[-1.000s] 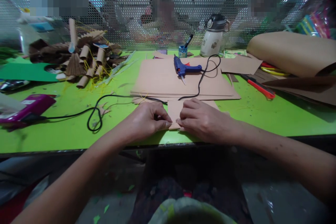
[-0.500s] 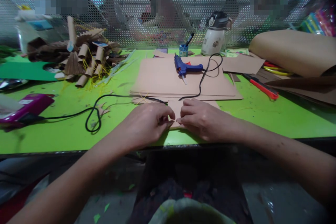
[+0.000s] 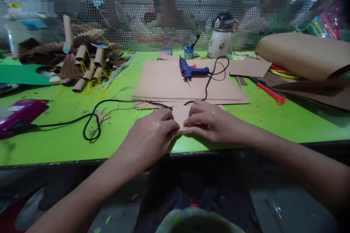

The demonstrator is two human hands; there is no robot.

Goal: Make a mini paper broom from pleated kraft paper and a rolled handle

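Note:
Near the table's front edge lies a small piece of brown kraft paper (image 3: pixel 180 116), its near edge curled into a narrow roll. My left hand (image 3: pixel 155 129) pinches that rolled edge from the left, thumb and fingers closed on it. From the right, my right hand (image 3: pixel 210 122) grips the same edge, fingertips a short gap from the left ones. Beyond both hands a stack of brown paper sheets (image 3: pixel 161 80) lies flat. On it rests a blue hot glue gun (image 3: pixel 195 70) with a white glue stick showing and its black cord trailing off.
A purple device (image 3: pixel 24 114) with a black cord (image 3: pixel 90 114) sits at left. Behind it are paper rolls with yellow string (image 3: pixel 82 62). A red box cutter (image 3: pixel 270 92), large rolled paper (image 3: pixel 300 52), a white flask (image 3: pixel 218 40) and a blue pot with a marker (image 3: pixel 189 52) stand around.
My fingers have closed down along the paper's near edge, which now looks more tightly rolled. The view has shifted slightly, so the table things appear further left.

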